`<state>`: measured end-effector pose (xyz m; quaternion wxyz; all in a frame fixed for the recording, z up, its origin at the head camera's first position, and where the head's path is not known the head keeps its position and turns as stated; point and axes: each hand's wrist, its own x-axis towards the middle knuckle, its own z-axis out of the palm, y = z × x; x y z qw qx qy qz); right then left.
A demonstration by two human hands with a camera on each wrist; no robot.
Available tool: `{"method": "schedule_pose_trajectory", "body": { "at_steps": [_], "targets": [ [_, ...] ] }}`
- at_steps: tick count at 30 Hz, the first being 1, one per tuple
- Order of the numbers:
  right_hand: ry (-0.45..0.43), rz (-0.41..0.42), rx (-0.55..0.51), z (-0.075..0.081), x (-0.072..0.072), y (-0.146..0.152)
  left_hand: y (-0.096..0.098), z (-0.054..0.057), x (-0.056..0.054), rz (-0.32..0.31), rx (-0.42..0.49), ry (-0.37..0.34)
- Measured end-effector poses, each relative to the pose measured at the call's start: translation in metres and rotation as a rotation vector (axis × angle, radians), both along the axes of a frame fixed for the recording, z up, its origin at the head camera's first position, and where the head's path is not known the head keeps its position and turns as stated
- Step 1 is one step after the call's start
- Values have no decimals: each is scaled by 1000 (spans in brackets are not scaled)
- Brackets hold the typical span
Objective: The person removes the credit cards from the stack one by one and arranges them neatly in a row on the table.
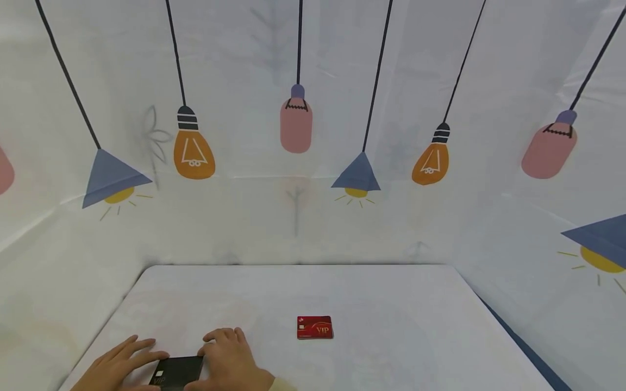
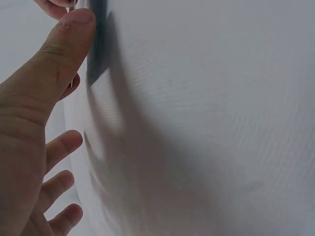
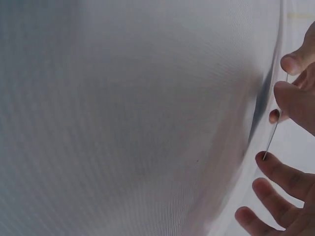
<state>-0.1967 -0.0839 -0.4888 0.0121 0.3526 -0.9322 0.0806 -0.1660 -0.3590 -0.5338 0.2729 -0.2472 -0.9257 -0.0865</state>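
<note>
Holding the black card: this seems to be the step in hand; both hands grip it, and the right wrist view shows it edge-on, apparently raised off the white table
Left hand: grasping the card's left side between thumb and index finger; the other fingers spread free
Right hand: grasping the right side in a like pinch; the remaining fingers hold nothing
Next move: probably calls for an even hold, so the thin card neither bends nor slips; one hand would need to let go before the other turns it
Card's place: between the hands, near the table's front left; its lower edge meets the frame's bottom
Card's look: black, flat, rectangular; pale chip-like square at left, dim "VIP" lettering below
Red card: lies on the table, beyond the right hand and apart from it
</note>
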Motion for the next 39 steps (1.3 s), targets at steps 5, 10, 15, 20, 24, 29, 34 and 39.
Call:
{"method": "schedule_pose_trajectory", "body": {
  "at_steps": [5, 10, 15, 20, 24, 29, 34, 39],
  "targets": [
    [23, -27, 51, -5, 2, -4, 1, -4, 2, 47, -12, -121],
    [102, -14, 89, -9, 5, -4, -2, -6, 3, 51, 7, -249],
    [110, -1, 94, -9, 7, -1, -3, -11, 3, 66, -38, -246],
    [132, 14, 101, -9, 7, 1, -2, -13, 2, 76, -60, -176],
    [110, 13, 109, -8, 7, 1, -2, -13, 3, 62, -57, -136],
    [90, 8, 119, -7, 6, 1, -2, -10, 4, 42, -79, -87],
    [93, 1, 125, -7, 6, 1, -3, -10, 3, 45, -87, -104],
    [81, -3, 134, -7, 6, 0, -4, -11, 3, 43, -82, -139]
  ]
}}
